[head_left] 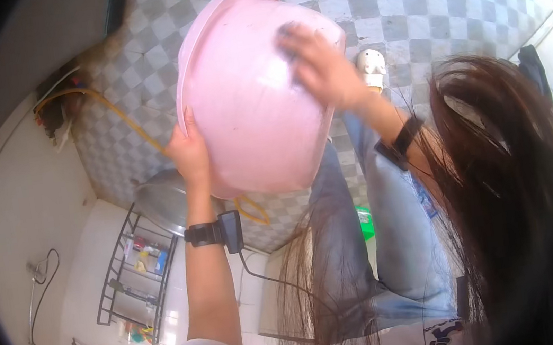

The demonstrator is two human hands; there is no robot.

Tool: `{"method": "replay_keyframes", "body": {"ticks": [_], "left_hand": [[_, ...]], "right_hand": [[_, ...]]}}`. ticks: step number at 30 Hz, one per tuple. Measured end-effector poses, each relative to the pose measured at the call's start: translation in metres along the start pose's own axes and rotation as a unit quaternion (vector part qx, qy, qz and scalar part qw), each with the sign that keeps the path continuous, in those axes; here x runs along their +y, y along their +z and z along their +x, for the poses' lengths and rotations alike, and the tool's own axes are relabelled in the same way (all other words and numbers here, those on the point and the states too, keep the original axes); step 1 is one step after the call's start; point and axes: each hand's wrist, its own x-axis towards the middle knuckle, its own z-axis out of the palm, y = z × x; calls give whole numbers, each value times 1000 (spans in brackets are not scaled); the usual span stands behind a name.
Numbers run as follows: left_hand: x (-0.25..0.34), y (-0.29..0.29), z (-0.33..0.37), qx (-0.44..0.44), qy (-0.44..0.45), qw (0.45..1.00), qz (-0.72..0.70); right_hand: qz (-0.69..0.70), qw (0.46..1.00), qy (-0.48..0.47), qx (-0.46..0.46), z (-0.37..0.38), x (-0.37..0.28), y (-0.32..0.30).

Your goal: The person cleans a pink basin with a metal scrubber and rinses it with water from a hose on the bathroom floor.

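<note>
A large pink plastic basin [247, 106] is tipped on its side in front of me, its smooth outer wall facing up toward me and its rim at the left. My left hand [189, 152] grips that rim, thumb on the outer wall and fingers curled behind it, mostly hidden. On the upper right of the wall lies my right hand [326, 72], palm toward the plastic and blurred by motion. A dark patch shows at its fingertips; whether it is a held thing I cannot make out. Black bands circle both my wrists.
Under my left forearm are a metal bowl [172, 199] and a black wire rack [133, 278] with small items. A yellow hose [118, 109] runs over the checkered floor [402, 9]. Long hair [523, 189] hangs at the right. Something green [365, 222] shows between my legs.
</note>
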Motion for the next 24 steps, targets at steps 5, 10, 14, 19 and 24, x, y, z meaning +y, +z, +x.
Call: {"method": "replay_keyframes", "body": {"ticks": [5, 10, 14, 19, 24], "left_hand": [[17, 17, 9, -20, 14, 1000, -7], [39, 32, 13, -24, -18, 999, 10], [20, 23, 23, 33, -26, 999, -8], [25, 15, 15, 22, -46, 998, 21], [29, 11, 11, 17, -27, 999, 30]], "right_hand": [[-157, 978, -105, -94, -76, -88, 31], [-150, 987, -45, 37, -35, -34, -39], [81, 990, 50, 102, 3, -12, -33], [-48, 998, 10, 45, -51, -86, -8], [-107, 993, -23, 32, -19, -47, -17]]}}
